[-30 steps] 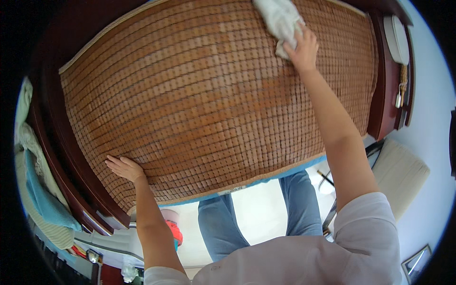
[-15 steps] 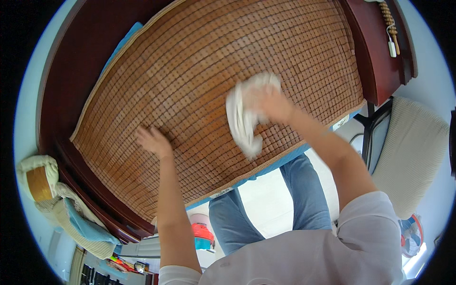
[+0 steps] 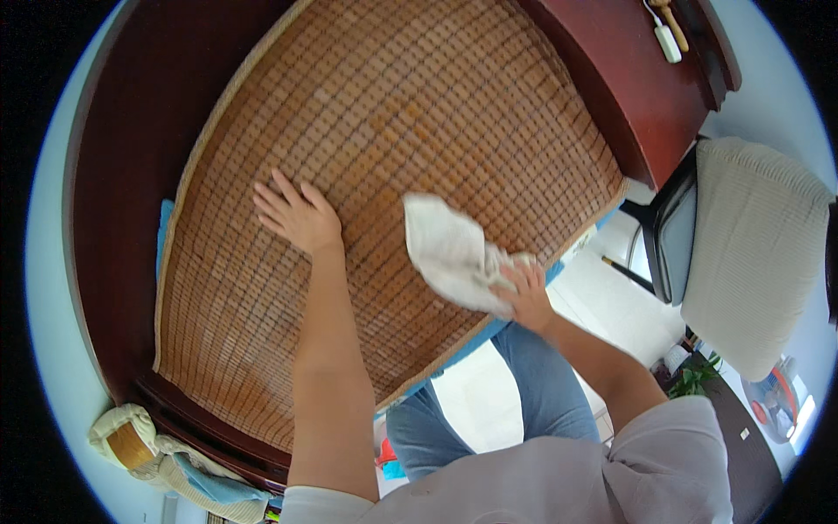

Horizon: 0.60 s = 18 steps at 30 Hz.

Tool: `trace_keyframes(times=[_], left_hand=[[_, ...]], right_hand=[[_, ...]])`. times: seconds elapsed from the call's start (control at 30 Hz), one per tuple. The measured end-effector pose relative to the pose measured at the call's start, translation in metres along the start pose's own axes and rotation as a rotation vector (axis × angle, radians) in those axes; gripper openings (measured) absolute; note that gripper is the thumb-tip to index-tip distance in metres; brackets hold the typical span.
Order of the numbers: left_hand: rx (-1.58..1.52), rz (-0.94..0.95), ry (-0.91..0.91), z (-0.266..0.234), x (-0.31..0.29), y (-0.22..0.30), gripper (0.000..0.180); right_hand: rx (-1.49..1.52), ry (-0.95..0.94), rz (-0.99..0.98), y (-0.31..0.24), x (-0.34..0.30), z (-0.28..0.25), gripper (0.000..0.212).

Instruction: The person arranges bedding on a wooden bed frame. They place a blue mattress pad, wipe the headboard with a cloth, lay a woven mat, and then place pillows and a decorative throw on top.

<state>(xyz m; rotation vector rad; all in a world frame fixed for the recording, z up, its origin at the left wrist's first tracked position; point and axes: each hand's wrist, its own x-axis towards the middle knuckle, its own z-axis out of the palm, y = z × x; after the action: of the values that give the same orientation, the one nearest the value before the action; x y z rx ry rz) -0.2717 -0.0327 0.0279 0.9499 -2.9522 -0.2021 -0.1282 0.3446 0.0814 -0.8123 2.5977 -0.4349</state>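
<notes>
A brown mat of small tiles (image 3: 349, 113) covers the bed in front of me. My left hand (image 3: 301, 217) lies flat on it with the fingers spread, holding nothing. Near the mat's front edge, my right hand (image 3: 526, 295) is closed on one end of a white cloth (image 3: 449, 249). The rest of the cloth stretches out to the left over the mat and is slightly blurred. Part of the right hand's grip is hidden by the cloth's folds.
Dark red wooden bed panels (image 3: 113, 210) border the mat on the left, with a wooden ledge (image 3: 646, 96) at the right carrying a white plug-like piece (image 3: 668, 44). A chair with a ribbed cream cover (image 3: 751, 253) stands at right. Folded bedding (image 3: 131, 441) lies at lower left.
My right hand has drawn the cloth toward me, down to the mat's front edge, and the cloth has spread out. The left hand now rests flat. The whole view has turned and shifted.
</notes>
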Motion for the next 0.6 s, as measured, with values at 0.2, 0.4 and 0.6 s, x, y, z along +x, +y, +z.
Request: trace_keyframes(times=[0.2,0.4,0.6], left_hand=[[0.050,-0.007,0.062,0.007,0.001,0.008,0.054],[0.078,0.008,0.064,0.020,0.003,0.011,0.058],[0.067,0.020,0.091,0.024,0.001,0.010,0.060]], right_hand=[[-0.199,0.329,-0.039,0.057,0.172,-0.024,0.042],[-0.114,0.817,0.130,0.124,0.477,-0.152,0.059],[-0.144,0.675,0.102,0.134,0.461,-0.160,0.062]])
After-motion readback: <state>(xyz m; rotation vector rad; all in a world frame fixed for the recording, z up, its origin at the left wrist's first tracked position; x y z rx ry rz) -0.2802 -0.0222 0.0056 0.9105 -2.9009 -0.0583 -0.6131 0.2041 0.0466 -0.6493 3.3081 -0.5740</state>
